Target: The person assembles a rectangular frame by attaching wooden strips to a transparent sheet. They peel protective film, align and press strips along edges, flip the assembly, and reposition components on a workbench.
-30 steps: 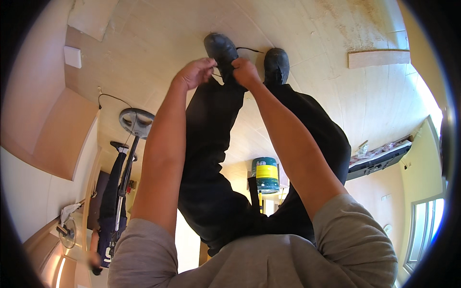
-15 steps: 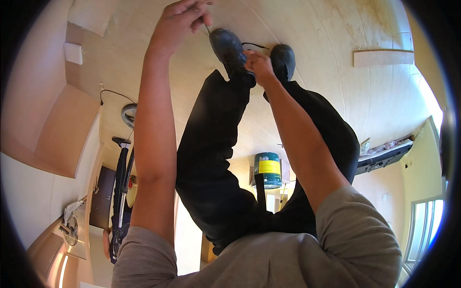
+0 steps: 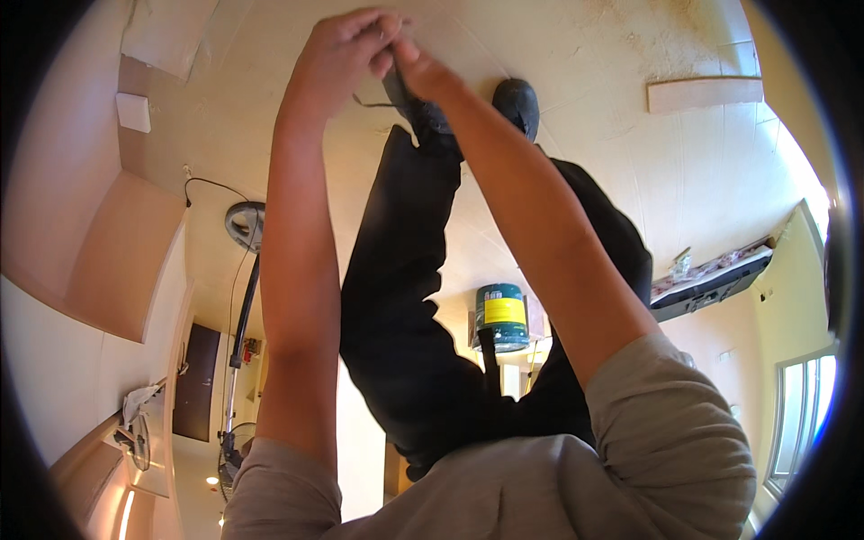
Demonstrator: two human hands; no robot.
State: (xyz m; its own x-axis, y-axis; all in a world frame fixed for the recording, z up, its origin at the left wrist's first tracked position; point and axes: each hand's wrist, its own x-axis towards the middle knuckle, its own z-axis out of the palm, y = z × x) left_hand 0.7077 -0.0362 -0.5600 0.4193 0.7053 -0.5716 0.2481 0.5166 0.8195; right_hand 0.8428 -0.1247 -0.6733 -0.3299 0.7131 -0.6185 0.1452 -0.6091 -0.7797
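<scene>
Above the toe of my left black shoe [image 3: 427, 119], my two hands meet with their fingers bent. My left hand [image 3: 346, 56] is pinched closed. My right hand [image 3: 430, 74] comes in from the right with its fingertips against the left hand's, somewhat smeared by motion. The lace between the fingers is mostly hidden. One loose length of dark shoelace [image 3: 373, 103] sticks out to the left of the shoe. My right black shoe [image 3: 515, 103] stands beside it, apart from both hands. Black trousers [image 3: 396, 234] cover my legs.
A green tub with a yellow label [image 3: 502, 315] shows between my legs. Left of my left arm are a long pole tool with a round head [image 3: 243, 225] and its cord. A pale board strip [image 3: 706, 93] lies at far right, above a long dark case [image 3: 715, 286].
My right hand has moved up and left from the shoe's ankle to meet my left hand. The loose lace end now shows left of the shoe instead of right.
</scene>
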